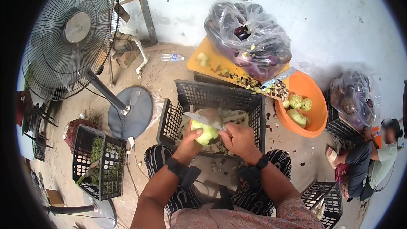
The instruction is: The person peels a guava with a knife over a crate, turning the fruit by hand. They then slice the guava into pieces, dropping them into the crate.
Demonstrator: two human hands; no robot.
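Note:
My left hand (190, 144) is closed around a round, pale-green vegetable (204, 134) and steadies it from the left and below. My right hand (241, 138) grips a knife (197, 117), whose blade lies across the top of the vegetable and points left. Both hands are over a black plastic crate (218, 89) with pale trimmings (235, 118) in its bottom. Some motion blur lies just behind the blade, and the knife's handle is mostly hidden in my right fingers.
An orange basin (320, 114) of pale peeled vegetables (298, 101) stands right. Behind, a yellow board (197, 61) bears dark peelings and a bag of purple eggplants (250, 38). A fan (78, 27) and a crate of greens (99, 161) are left. Another person (360, 161) sits far right.

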